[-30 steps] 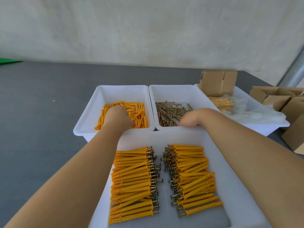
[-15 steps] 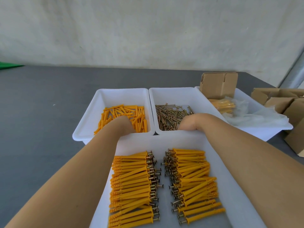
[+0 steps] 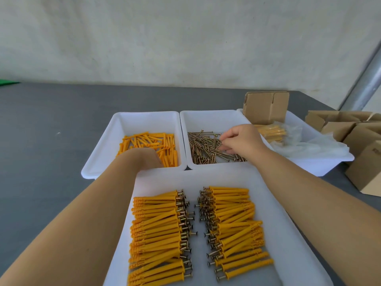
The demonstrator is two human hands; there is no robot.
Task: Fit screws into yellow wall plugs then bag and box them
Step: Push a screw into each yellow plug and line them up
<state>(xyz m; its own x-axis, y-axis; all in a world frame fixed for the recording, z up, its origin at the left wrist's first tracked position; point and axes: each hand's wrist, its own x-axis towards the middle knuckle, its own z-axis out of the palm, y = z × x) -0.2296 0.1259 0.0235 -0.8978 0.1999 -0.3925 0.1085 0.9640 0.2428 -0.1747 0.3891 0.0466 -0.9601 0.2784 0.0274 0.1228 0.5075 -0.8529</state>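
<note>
Loose yellow wall plugs (image 3: 153,142) lie heaped in the far-left white tub (image 3: 103,159); loose screws (image 3: 203,149) lie in the adjoining tub (image 3: 214,118) to its right. My left hand (image 3: 144,157) is lowered into the plug tub, knuckles toward the camera, its fingers hidden among the plugs, so I cannot tell whether it holds anything. My right hand (image 3: 240,141) hangs over the screw tub with fingers curled downward, thumb and fingertips (image 3: 223,144) closing on the screws at the top of the heap; whether one is actually pinched I cannot tell.

Nearest me, a large white tray (image 3: 195,178) holds the fitted plugs (image 3: 156,234) in two rows, left and right, with the screw heads facing each other across a narrow bare strip at the middle.

A third white tub (image 3: 321,168) at far right contains a clear plastic bag (image 3: 309,145), a packet of fitted plugs (image 3: 272,132) and an upright folded cardboard box (image 3: 265,107). More cardboard boxes (image 3: 350,129) stand beyond it at the right edge. All rest on a dark grey table (image 3: 51,131) before a pale wall (image 3: 185,38).
</note>
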